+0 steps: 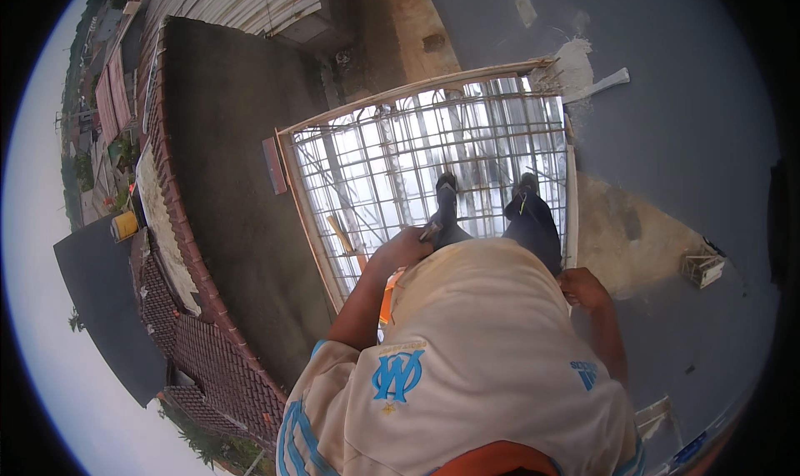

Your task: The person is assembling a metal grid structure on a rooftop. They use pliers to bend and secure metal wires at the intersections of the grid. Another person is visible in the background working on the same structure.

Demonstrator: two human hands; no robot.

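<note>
My left hand (408, 248) is closed beside my left thigh, at the hem of my pale shirt (475, 326). A small dark end of something (431, 230) shows at its fingers, too small to name. My right hand (585, 288) is closed by my right hip, near the shirt's hem and the formwork's right board. Whatever it may hold is hidden. Below me a grid of steel reinforcing bars (392, 151) lies over shiny corrugated metal sheets. My two dark shoes (447, 180) stand on the grid.
Wooden formwork boards (304, 213) frame the grid. A reddish board (274, 166) lies just left of it, and an orange object (388, 299) is partly hidden by my left arm. Tiled roofs (212, 351) stand at the left. A wooden box (702, 269) sits at the right.
</note>
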